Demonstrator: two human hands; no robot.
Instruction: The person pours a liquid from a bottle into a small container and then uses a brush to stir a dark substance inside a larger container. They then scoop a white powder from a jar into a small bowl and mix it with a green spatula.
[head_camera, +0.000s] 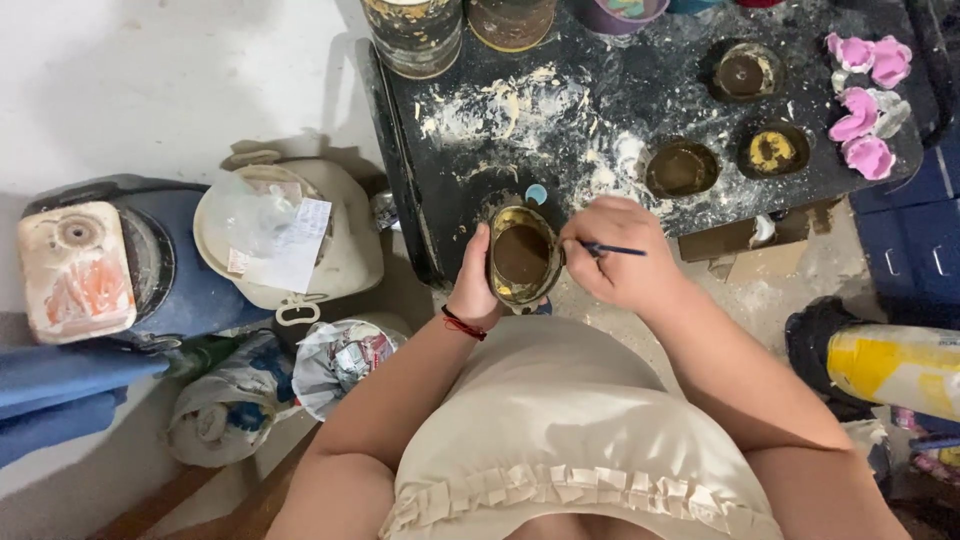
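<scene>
My left hand (472, 282) grips a small round gold-rimmed bowl (521, 256) by its left side, held tilted above my lap at the front edge of the black worktable (520, 110). The bowl's inside is brown. My right hand (618, 250) holds a thin dark paintbrush (612, 249) with its tip at the bowl's right rim. A red thread bracelet circles my left wrist.
On the table stand three similar brown bowls (682, 168), several pink flower-shaped pieces (862, 100) at the right, and jars (414, 32) along the far edge. White splatter covers the tabletop. Left of me are a beige lidded bucket (300, 235), a blue container and bundled bags. A yellow cylinder (895, 365) lies at right.
</scene>
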